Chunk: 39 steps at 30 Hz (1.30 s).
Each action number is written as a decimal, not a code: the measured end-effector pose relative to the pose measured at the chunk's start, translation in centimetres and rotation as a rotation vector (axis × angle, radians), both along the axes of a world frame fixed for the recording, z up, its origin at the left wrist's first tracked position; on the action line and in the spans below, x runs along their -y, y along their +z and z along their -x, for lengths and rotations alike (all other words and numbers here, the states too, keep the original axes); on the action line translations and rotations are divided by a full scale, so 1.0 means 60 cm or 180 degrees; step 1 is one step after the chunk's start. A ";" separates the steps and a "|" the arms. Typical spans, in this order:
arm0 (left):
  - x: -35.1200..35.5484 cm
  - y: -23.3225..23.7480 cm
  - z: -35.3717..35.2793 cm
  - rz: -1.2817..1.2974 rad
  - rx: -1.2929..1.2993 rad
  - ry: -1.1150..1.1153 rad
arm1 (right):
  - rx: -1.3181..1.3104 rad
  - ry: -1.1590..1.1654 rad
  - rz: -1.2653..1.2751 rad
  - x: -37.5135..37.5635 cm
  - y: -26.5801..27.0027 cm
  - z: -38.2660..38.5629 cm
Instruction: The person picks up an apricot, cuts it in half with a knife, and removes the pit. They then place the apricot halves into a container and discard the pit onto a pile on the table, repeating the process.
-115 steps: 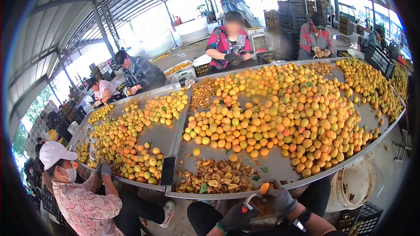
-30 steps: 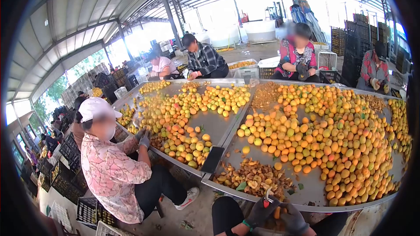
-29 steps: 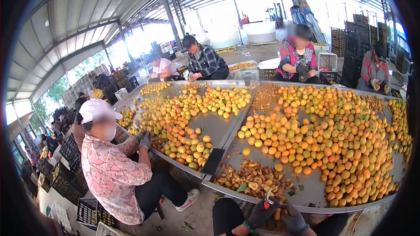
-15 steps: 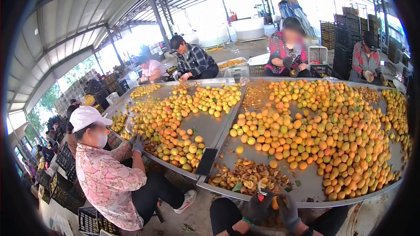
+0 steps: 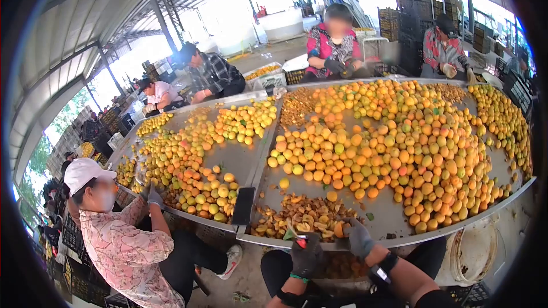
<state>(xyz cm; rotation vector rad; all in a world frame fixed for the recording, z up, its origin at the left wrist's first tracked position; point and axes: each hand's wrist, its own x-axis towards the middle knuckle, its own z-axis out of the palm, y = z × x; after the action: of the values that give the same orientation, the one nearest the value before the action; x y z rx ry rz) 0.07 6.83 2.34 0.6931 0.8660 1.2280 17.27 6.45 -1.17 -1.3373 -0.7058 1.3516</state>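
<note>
My left hand (image 5: 306,255), in a dark grey glove, is closed around a small red-handled tool (image 5: 301,242) with a metal end. The tool's exact kind is partly hidden. My right hand (image 5: 361,239), also gloved, reaches over the near table edge with its fingers stretched out. At its fingertips lies an orange apricot half (image 5: 340,229), against a heap of cut apricot pieces (image 5: 302,215). Beyond this heap, many whole apricots (image 5: 394,154) cover the metal table (image 5: 388,217).
A black phone (image 5: 244,205) lies on the divider between table sections. A person in a pink patterned shirt (image 5: 123,245) sits at my left, and several others sit along the far side. A round pale bucket (image 5: 471,254) stands below the table at right.
My right hand has moved from beside the left hand, where it held an apricot, up to the cut heap. My left hand keeps the red-handled tool. The view has shifted right.
</note>
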 end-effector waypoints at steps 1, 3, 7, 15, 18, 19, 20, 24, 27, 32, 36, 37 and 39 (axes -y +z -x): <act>0.006 0.009 0.009 -0.0002 -0.0040 -0.0010 | -0.0669 -0.0168 0.0233 0.006 0.040 0.007; 0.020 0.020 0.022 0.0138 -0.0178 0.0085 | -0.1394 -0.0257 0.0311 0.008 0.044 0.008; 0.038 0.008 0.035 0.0355 -0.0354 0.0267 | -0.0095 -0.0162 -0.0568 -0.015 -0.013 0.009; 0.050 0.010 0.041 0.0308 -0.0188 0.0048 | -0.2230 -0.0453 0.0284 0.006 0.063 0.009; 0.053 0.019 0.031 0.0175 -0.0808 0.0011 | -0.2032 -0.0109 -0.0028 0.022 0.062 -0.006; 0.054 0.016 0.027 0.0179 -0.0807 -0.0057 | -0.2033 -0.0131 -0.0019 0.019 0.051 -0.014; 0.054 0.013 0.026 0.0174 -0.0809 -0.0115 | -0.2065 -0.0046 0.0168 0.010 0.031 -0.023; 0.054 -0.019 0.015 -0.0024 -0.1057 -0.0033 | -0.1702 -0.0083 0.0480 -0.009 0.004 -0.032; 0.060 -0.016 0.008 0.0108 -0.0814 -0.0106 | -0.1616 -0.0142 0.0342 0.004 0.019 -0.022; 0.065 -0.009 0.011 0.0254 -0.0931 -0.0254 | -0.0756 -0.0225 -0.0051 -0.005 0.019 -0.010; 0.066 -0.015 0.011 0.0265 -0.0888 -0.0291 | -0.0551 -0.0404 -0.0657 -0.028 -0.037 -0.009; 0.067 -0.019 0.010 0.0264 -0.0917 -0.0285 | -0.0554 -0.0396 -0.0655 -0.029 -0.043 -0.010; 0.069 -0.022 0.011 0.0256 -0.0945 -0.0281 | -0.0715 -0.0668 -0.0179 -0.036 -0.039 -0.013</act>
<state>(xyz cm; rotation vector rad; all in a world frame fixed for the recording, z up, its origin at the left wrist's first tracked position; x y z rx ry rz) -0.60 2.70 1.00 0.8525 1.1113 1.0202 18.04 8.61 -3.53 -1.1583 -0.4355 1.2779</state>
